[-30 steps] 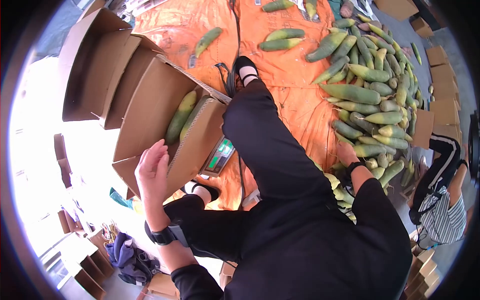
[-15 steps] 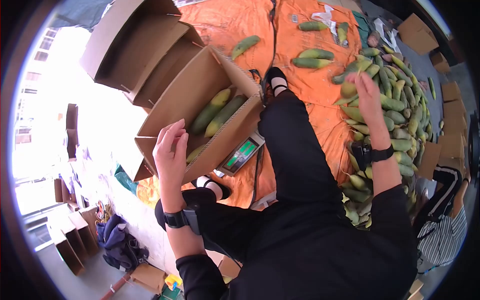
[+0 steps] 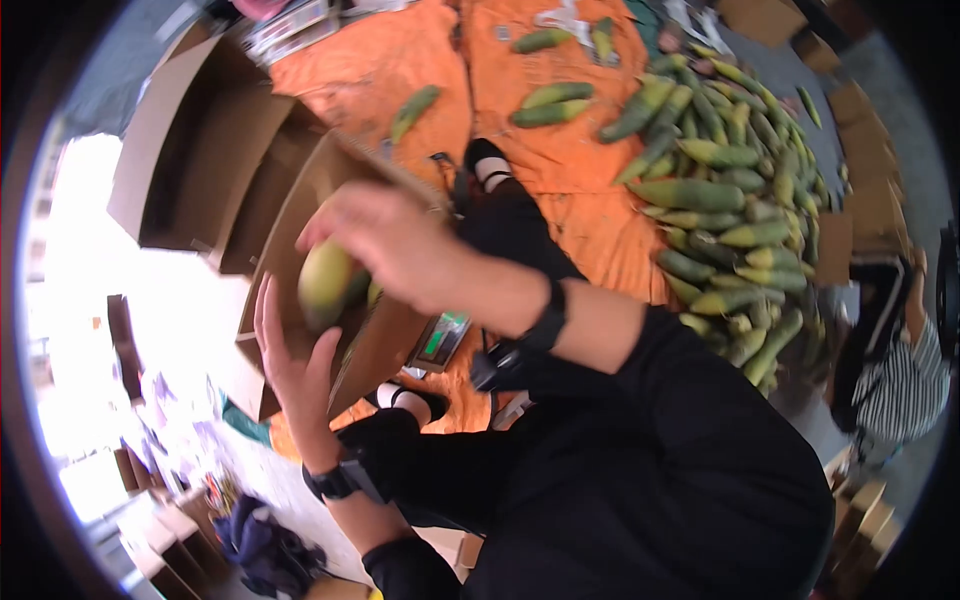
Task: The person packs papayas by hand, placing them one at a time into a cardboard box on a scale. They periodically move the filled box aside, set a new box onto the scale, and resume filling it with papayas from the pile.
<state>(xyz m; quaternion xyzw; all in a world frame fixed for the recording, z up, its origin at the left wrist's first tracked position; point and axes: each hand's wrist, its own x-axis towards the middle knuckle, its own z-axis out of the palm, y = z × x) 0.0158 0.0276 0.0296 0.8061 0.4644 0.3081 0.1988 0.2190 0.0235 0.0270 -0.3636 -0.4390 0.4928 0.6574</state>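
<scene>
My right hand, blurred by motion, is over an open cardboard box with its fingers round the top of a green radish. The radish points down into the box. My left hand has its fingers spread at the box's near left side, close to the radish and holding nothing. Part of another green vegetable shows behind the held one; my right hand and forearm hide much of the box's inside. A scale with a green display is beside the box.
A large pile of green radishes lies on the right, with several loose ones on the orange tarp. More open boxes stand at the upper left. A person in a striped top is at the far right.
My right hand has moved left from the pile to the box with a radish. My left hand is slightly lower and more spread. The camera view has shifted.
</scene>
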